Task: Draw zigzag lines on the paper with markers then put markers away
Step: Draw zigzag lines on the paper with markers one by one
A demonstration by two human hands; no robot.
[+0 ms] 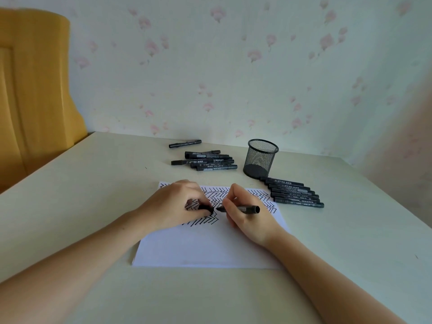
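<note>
A white sheet of paper (205,249) lies on the table, its far half filled with rows of black zigzag lines (215,195). My right hand (245,216) grips a black marker (247,209) lying nearly level above the sheet, tip pointing left. My left hand (175,206) pinches the marker's black cap (206,209) a short gap from that tip. Cap and tip are apart. Both hands hover over the drawn part of the paper.
A black mesh pen cup (260,159) stands beyond the paper with no markers showing in it. A row of black markers (294,192) lies to its right, a pile of markers (208,160) to its left, one lone marker (185,143) farther back. A yellow chair back (35,90) stands at left.
</note>
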